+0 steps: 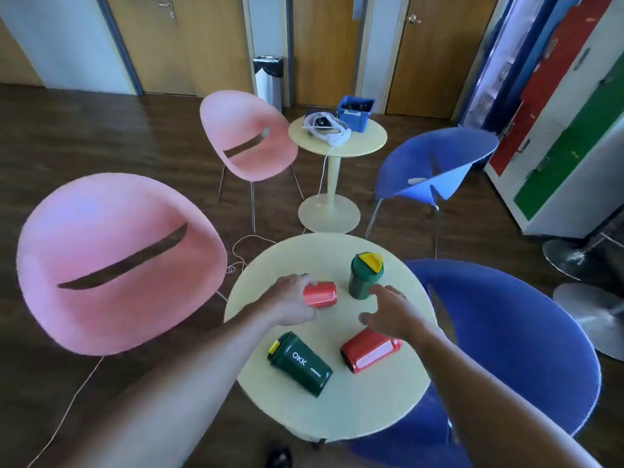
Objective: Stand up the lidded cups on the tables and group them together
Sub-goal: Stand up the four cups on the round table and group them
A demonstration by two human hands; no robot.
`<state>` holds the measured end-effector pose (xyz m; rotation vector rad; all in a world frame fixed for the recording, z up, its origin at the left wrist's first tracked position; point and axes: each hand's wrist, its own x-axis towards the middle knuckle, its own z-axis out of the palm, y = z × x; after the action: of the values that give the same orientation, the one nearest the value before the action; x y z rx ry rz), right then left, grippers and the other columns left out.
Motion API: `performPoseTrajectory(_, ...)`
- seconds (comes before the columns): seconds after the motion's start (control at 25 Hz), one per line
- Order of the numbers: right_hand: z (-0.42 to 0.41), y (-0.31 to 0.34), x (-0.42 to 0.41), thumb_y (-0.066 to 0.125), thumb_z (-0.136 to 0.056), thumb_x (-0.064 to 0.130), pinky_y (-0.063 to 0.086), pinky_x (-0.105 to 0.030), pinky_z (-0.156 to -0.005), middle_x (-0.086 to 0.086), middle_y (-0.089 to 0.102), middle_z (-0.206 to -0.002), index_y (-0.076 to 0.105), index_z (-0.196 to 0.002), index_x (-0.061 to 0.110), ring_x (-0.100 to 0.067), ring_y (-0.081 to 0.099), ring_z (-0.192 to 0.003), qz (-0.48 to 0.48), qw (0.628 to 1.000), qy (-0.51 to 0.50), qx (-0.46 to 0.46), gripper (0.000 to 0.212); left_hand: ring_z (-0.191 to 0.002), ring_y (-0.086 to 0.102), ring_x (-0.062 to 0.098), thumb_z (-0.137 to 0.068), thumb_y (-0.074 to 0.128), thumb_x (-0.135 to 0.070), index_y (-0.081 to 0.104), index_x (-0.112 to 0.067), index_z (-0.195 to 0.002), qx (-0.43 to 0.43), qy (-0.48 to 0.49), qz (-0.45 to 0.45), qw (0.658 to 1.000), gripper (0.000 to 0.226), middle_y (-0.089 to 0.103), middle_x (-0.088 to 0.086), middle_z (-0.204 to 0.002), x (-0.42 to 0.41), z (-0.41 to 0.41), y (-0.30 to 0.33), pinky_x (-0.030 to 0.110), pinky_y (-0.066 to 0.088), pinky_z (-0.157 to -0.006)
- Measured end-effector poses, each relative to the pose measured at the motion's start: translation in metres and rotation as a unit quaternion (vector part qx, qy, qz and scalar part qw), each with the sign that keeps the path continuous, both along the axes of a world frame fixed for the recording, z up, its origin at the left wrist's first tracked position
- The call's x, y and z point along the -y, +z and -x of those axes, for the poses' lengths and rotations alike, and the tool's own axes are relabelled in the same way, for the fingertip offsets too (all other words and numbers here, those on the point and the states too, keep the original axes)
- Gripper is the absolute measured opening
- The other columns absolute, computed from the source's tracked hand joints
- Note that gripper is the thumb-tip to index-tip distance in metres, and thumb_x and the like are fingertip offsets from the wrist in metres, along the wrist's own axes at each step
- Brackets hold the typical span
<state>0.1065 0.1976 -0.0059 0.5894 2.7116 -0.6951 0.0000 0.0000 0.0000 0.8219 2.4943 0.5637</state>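
On the round pale-yellow table [354, 413] a green cup with a yellow lid [365, 276] stands upright at the far side. A second green cup [300, 364] lies on its side near the front left. A red cup [369, 350] lies on its side at the front right. My left hand [290, 304] is wrapped around another red cup [320, 293], which is on its side left of the upright green cup. My right hand [388, 312] hovers with spread fingers above the lying red cup, just in front of the upright green cup.
Two pink chairs [111, 261] stand to the left and two blue chairs [506, 332] to the right. A second round table [337, 140] behind carries a white headset and a blue box. A cable runs over the wooden floor.
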Motion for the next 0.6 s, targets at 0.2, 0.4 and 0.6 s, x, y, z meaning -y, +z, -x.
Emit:
performPoseTrajectory(0.2, -0.014, -0.066, -0.014, 0.057, -0.086, 0.038, 0.044, -0.041, -0.095, -0.012, 0.041, -0.139, 0.036, -0.142, 0.018, -0.031, 0.045, -0.124, 0.042, 0.986, -0.146, 0.067, 0.063, -0.126, 0.046, 0.021, -0.074, 0.067, -0.049, 0.039, -0.028, -0.137, 0.06, 0.035, 0.026, 0.997, 0.072, 0.048, 0.001, -0.139, 0.022, 0.015, -0.069, 0.038, 0.04, -0.104)
performPoseTrajectory(0.4, -0.004, -0.11, -0.024, 0.058, -0.086, 0.048, 0.042, -0.049, -0.101, -0.015, 0.031, -0.147, 0.024, -0.148, 0.018, -0.037, 0.042, -0.128, 0.062, 0.968, -0.229, 0.083, 0.078, -0.131, 0.041, 0.022, -0.074, 0.065, -0.058, 0.03, -0.029, -0.142, 0.103, 0.013, 0.091, 0.99, 0.082, 0.037, 0.0, -0.144, 0.031, 0.031, -0.125, 0.043, 0.042, -0.102)
performPoseTrajectory(0.6, 0.012, -0.132, -0.021, 0.059, -0.082, 0.061, 0.046, -0.041, -0.095, -0.015, 0.033, -0.142, 0.023, -0.148, 0.016, -0.033, 0.048, -0.121, 0.13, 0.927, -0.345, 0.073, 0.087, -0.132, 0.038, 0.02, -0.068, 0.065, -0.068, 0.027, -0.027, -0.144, 0.159, -0.013, 0.139, 0.977, 0.094, 0.034, 0.001, -0.146, 0.044, 0.037, -0.152, 0.038, 0.041, -0.1)
